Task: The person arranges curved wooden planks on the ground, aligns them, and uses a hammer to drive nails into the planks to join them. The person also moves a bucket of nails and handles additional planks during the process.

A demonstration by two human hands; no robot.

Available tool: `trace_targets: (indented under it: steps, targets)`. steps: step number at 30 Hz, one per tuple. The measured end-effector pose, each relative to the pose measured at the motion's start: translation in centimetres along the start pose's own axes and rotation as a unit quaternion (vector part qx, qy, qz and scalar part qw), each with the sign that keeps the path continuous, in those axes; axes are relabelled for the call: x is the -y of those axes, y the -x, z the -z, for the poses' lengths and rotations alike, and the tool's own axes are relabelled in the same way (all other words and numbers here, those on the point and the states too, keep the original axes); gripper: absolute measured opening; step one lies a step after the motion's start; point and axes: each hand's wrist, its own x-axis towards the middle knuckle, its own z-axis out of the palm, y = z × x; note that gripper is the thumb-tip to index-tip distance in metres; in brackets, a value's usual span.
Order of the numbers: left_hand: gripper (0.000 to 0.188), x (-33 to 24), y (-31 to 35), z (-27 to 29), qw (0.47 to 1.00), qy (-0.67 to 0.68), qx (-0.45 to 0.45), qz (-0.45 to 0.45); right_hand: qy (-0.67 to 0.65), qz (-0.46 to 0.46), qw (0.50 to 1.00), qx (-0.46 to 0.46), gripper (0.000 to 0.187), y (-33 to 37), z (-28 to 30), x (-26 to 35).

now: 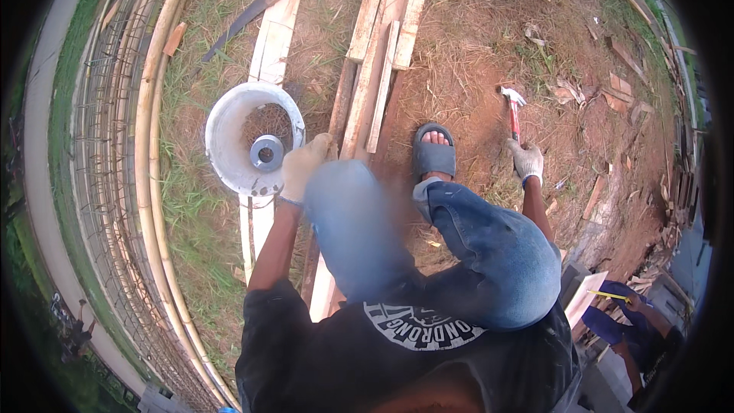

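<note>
Right hand (527, 160) grips hammer (513, 111); planks (380, 53) lie beside sandal (433, 153).

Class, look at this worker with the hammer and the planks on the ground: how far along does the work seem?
Done: several planks already lie stacked together on the dirt. In hand: the gloved right hand grips a hammer raised off the ground, while the gloved left hand rests on a plank beside a white bucket. Left: no nail shows, and loose offcuts lie scattered.
</note>
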Motion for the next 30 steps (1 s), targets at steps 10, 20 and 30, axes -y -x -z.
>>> trace_targets:
  steps: [10,20,30]
  targets:
    - [0.023,-2.0,-0.3,0.8,0.981,-0.09,0.015,0.172,0.078,-0.02,0.994,-0.08,0.068,3.3,-7.9,-1.8]
    - [0.02,-0.1,2.4,-2.1,0.937,-0.067,-0.21,0.273,0.113,0.016,0.989,-0.098,0.071,3.5,-7.2,1.4]
    - [0.04,3.1,12.1,1.9,0.672,0.08,-0.543,0.498,-0.252,0.374,0.839,0.305,0.053,8.2,-9.9,23.5]
